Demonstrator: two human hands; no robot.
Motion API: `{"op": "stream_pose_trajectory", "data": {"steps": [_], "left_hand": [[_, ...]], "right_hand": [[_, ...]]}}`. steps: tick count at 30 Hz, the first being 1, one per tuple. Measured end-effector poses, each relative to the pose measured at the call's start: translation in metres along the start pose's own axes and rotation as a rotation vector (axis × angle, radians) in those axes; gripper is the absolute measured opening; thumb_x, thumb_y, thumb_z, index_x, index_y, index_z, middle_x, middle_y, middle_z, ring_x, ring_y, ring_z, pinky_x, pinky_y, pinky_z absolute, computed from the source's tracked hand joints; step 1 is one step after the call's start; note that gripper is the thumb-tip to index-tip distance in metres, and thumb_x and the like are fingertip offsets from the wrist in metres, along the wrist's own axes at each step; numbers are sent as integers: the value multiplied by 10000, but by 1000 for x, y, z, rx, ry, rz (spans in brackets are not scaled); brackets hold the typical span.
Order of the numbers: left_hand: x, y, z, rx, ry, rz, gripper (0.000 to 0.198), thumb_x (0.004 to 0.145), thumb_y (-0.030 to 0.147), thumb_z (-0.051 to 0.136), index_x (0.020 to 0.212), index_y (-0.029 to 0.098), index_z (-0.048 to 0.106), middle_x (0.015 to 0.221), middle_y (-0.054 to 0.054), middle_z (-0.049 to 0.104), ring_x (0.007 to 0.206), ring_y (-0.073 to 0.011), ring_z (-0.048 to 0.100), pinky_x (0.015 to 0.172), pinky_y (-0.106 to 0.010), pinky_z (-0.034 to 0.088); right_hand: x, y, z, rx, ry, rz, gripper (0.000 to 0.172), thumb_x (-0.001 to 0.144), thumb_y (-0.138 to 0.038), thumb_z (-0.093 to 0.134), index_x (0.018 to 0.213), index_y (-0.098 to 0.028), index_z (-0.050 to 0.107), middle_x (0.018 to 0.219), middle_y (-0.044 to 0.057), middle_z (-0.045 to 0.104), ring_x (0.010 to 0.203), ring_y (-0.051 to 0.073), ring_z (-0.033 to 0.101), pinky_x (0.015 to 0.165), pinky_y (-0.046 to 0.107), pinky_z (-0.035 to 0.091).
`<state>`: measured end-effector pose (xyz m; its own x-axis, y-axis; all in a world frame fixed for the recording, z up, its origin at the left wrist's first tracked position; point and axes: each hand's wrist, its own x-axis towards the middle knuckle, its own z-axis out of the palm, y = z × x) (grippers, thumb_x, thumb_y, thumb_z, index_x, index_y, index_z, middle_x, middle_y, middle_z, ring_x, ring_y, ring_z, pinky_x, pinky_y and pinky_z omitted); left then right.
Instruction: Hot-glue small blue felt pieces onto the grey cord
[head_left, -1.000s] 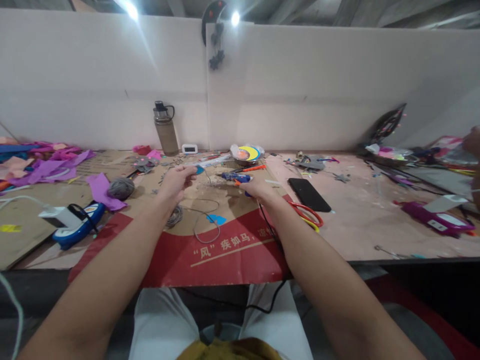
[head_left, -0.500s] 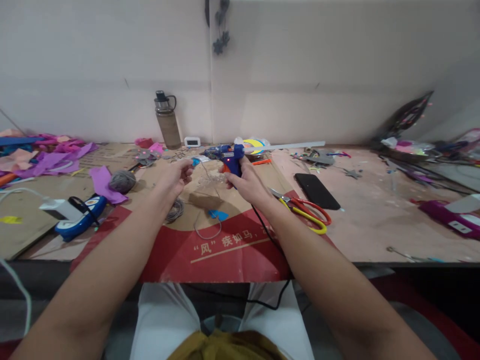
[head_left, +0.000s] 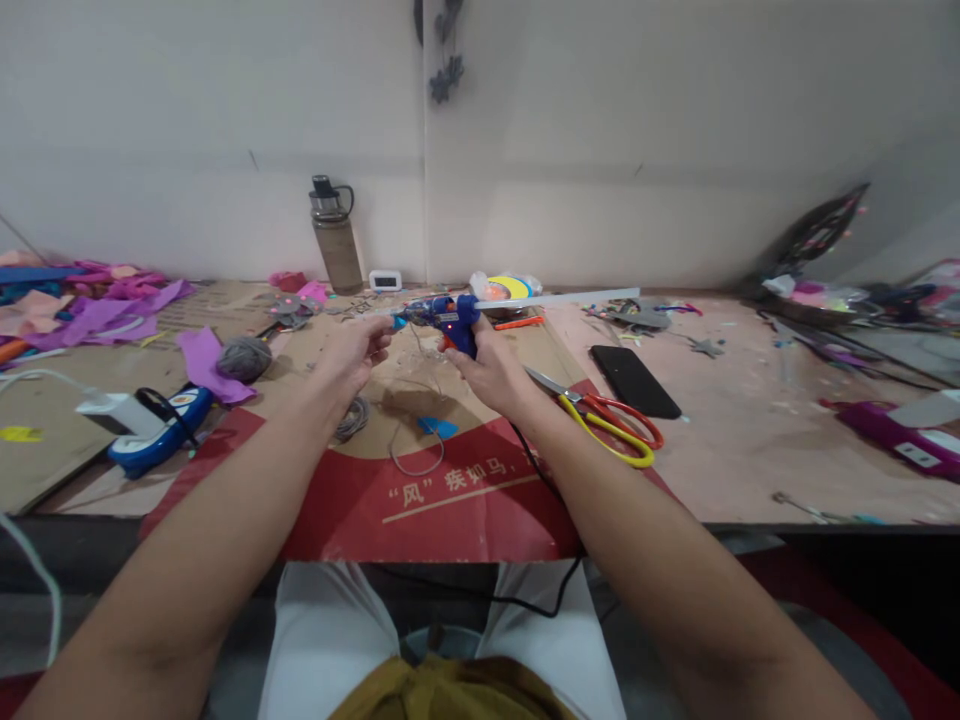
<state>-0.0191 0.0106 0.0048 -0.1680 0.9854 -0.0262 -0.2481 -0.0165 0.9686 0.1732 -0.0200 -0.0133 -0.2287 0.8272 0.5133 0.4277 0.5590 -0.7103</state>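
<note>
My right hand (head_left: 489, 368) is wrapped round the handle of a blue hot glue gun (head_left: 463, 318), whose nozzle points left. A long pale glue stick (head_left: 577, 297) juts from its back end. In front of the nozzle, my left hand (head_left: 358, 352) pinches a small blue piece (head_left: 399, 322), with grey string hanging nearby. The fingers partly hide this piece. Below the hands, another blue piece (head_left: 438, 428) lies on the cardboard joined to a loop of grey cord (head_left: 417, 471). A coil of grey yarn (head_left: 352, 418) is beside my left wrist.
Scissors (head_left: 600, 420) with red and yellow handles and a black phone (head_left: 634, 381) lie to the right. A grey yarn ball (head_left: 244, 360) and a blue power strip (head_left: 161, 435) are at left. A bottle (head_left: 335, 245) stands by the wall. The gun's black cable (head_left: 534, 460) runs under my right forearm.
The glue gun has shifted slightly left in my right hand, bringing its nozzle closer to the blue piece. My left hand stays nearly where it was.
</note>
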Motion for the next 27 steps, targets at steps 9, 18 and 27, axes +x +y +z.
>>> {"op": "stream_pose_trajectory", "data": {"steps": [9, 18, 27], "left_hand": [[-1, 1, 1, 4, 24, 18, 92, 577, 133, 663, 598, 158, 577, 589, 3, 561, 492, -66, 457, 461, -193, 350], [0, 5, -1, -35, 52, 20, 118, 587, 158, 687, 607, 161, 571, 573, 14, 548, 505, -69, 476, 477, -190, 370], [-2, 3, 2, -4, 39, -3, 143, 550, 155, 683, 600, 166, 550, 565, 16, 556, 490, -70, 468, 483, -205, 371]], "right_hand": [[1, -5, -3, -79, 19, -35, 434, 840, -217, 497, 1271, -168, 501, 1169, 117, 622, 1042, 244, 587, 958, 400, 456], [-1, -8, -3, -94, 29, -27, 502, 844, -210, 517, 1340, -175, 453, 1201, 116, 623, 1076, 255, 586, 982, 413, 438], [1, -5, -2, -113, 25, -26, 472, 848, -230, 513, 1315, -165, 476, 1191, 123, 631, 1098, 263, 578, 1000, 416, 429]]}}
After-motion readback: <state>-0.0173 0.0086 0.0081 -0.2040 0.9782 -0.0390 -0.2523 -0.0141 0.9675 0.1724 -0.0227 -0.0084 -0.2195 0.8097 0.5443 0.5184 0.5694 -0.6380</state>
